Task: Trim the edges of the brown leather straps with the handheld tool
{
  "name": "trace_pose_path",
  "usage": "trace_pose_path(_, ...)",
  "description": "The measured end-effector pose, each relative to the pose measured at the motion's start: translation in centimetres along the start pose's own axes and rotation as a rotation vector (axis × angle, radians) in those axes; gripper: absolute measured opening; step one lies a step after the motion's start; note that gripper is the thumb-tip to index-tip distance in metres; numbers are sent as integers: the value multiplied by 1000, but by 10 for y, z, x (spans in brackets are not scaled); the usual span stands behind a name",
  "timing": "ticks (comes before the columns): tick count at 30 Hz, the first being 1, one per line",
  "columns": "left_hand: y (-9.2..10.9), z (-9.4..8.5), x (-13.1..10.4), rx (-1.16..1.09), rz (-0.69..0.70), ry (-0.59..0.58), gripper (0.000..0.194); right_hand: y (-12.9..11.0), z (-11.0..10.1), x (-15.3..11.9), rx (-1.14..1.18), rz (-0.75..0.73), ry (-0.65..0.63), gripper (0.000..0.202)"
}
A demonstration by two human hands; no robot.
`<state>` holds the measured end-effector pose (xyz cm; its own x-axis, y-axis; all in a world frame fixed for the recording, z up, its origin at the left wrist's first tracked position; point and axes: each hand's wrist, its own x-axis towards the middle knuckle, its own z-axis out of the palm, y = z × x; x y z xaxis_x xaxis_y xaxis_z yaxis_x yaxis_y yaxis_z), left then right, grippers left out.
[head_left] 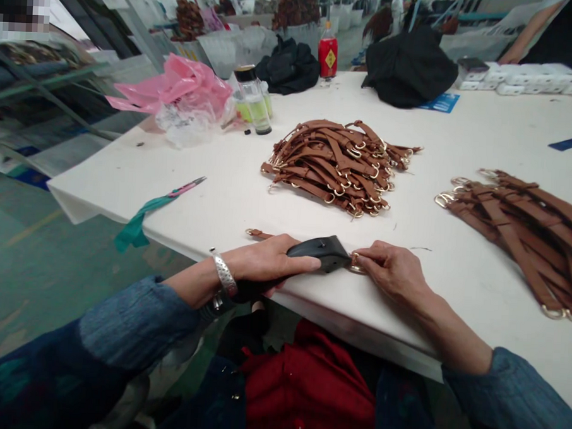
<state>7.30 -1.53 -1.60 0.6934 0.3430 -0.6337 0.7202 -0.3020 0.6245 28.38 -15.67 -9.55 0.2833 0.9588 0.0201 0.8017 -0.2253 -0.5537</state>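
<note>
Grips a curved black tool point(320, 252) in left hand point(269, 259), pinching a gold metal ring point(354, 267) at the tool's right tip in right hand point(395, 270).

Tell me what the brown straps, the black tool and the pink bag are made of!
Brown straps: maybe leather or imitation, matte, in bending flat bands.
Black tool: perhaps hard plastic, smooth with soft highlights.
Pink bag: probably thin plastic, glossy and crumpled.
</note>
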Motion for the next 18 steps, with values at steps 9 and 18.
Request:
trace_pose_path(9,-1,6,-5,4,79,-49,55,0,2,1,17,6,8,21)
trace_pose_path(18,-2,2,5,-115,35,97,52,2,3,-1,45,-10,16,23)
